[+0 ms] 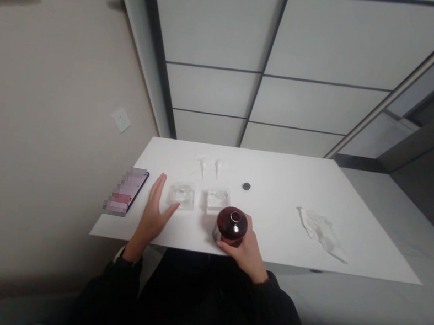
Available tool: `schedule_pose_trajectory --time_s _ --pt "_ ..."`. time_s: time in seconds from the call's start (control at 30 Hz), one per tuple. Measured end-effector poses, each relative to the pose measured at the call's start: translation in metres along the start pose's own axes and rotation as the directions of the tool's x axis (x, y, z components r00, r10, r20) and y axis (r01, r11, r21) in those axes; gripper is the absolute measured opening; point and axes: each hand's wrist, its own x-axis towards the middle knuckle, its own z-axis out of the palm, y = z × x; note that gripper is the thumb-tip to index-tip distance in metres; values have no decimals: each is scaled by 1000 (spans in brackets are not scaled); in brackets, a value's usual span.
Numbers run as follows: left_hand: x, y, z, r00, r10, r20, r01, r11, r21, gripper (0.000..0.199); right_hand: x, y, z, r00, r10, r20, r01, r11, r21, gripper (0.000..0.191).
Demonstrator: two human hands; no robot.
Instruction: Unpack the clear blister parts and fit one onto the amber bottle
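My right hand [245, 250] is wrapped round a dark red-brown glass bottle [227, 221] near the front edge of the table. The bottle tilts toward me, and its round mouth shows uncapped. My left hand [155, 216] is open, fingers stretched forward and thumb spread, with nothing in it. Just right of its thumb sits a clear square dish [183, 194]. A second clear square dish [217, 198] stands beside that one, right behind the bottle. What the dishes contain is too faint to make out. A small dark round cap [246, 186] lies farther back.
Two small white pieces with thin tapered ends, one left [203, 167] and one right [217, 168], lie behind the dishes. A phone [128, 191] rests at the table's left edge. Crumpled white tissue [322, 232] lies to the right on the white table [281, 177].
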Motion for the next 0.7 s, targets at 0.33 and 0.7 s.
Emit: schedule_pose_trajectory --time_s 0.33,0.7 --pt "3 70 76 956 174 235 -119 966 -231 97 -2 2 -1 912 24 -410 3 998 66 81" --pt "4 57 106 972 -156 175 208 920 -333 91 2 4 2 890 80 -449 -28 992 121 83"
